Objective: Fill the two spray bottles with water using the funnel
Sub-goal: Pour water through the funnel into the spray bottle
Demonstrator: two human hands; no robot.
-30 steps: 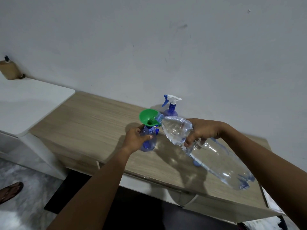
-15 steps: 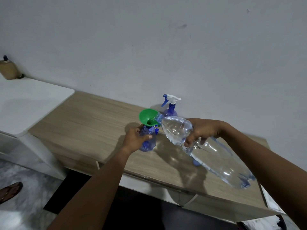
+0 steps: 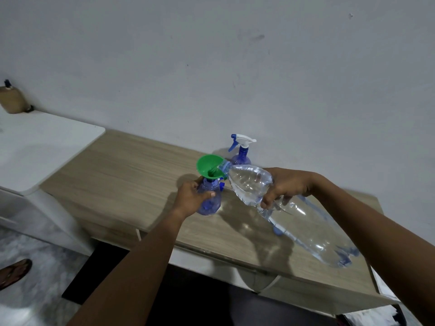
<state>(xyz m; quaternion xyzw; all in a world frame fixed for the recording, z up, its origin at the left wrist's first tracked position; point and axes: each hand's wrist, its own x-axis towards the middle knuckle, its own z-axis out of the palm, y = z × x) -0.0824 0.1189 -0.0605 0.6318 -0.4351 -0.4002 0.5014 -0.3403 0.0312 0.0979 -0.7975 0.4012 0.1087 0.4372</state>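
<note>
Wooden desk (image 3: 131,170): left hand (image 3: 190,198) tight around spray bottle (image 3: 211,206) under funnel (image 3: 207,165), right hand (image 3: 286,187) around water bottle (image 3: 306,228).

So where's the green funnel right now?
Head view, near the middle: the green funnel sits atop the spray bottle the left hand holds, with the big water bottle tipped into it.

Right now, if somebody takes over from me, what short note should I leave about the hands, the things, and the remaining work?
Left hand grips the near spray bottle, standing on the table, green funnel in its neck.
Right hand grips the tilted water bottle, its mouth at the funnel.
Done: funnel placed, bottle tipped to pour; fill level unclear.
To do: finish this bottle, then check the rear spray bottle, trigger head on.
</note>
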